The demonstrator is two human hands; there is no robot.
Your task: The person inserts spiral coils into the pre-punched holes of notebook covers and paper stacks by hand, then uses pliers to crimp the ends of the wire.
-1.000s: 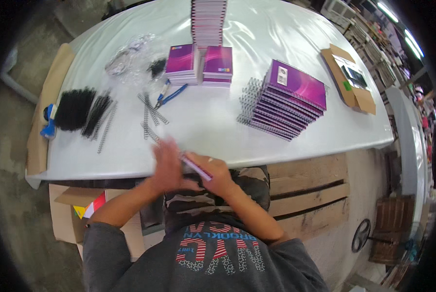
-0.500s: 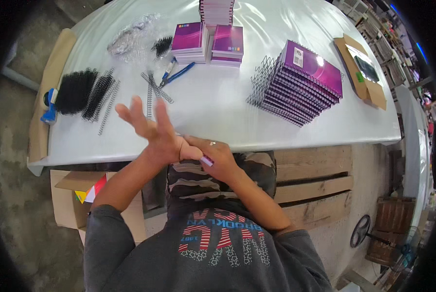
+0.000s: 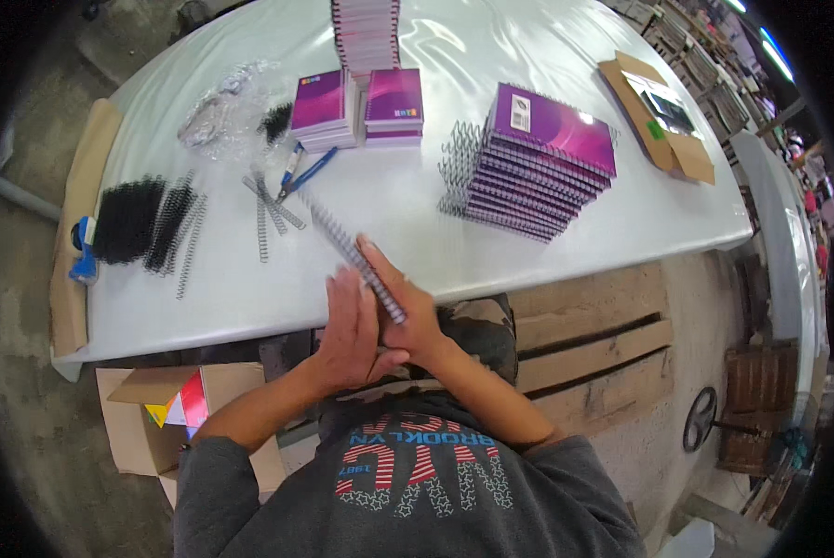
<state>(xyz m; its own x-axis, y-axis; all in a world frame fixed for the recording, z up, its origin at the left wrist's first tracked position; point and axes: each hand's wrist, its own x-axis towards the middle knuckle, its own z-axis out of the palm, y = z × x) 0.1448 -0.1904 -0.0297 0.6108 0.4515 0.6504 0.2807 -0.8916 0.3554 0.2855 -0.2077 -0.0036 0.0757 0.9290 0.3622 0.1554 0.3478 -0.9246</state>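
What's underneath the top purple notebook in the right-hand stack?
More notebooks, with spiral coils sticking out at the left. Their tops are mostly hidden, and the white tabletop beneath is covered.

The big table (image 3: 212, 302) is white and shiny. The floor (image 3: 31, 400) on the left is grey, wooden boards (image 3: 603, 361) lie on the right, and a long light (image 3: 777, 56) glows up high

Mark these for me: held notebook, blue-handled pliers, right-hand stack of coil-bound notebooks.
held notebook (image 3: 378, 286): head view, on its coiled edge.
blue-handled pliers (image 3: 314, 171): head view, on a handle.
stack of coil-bound notebooks (image 3: 542, 172): head view, mid-stack, on the edges.
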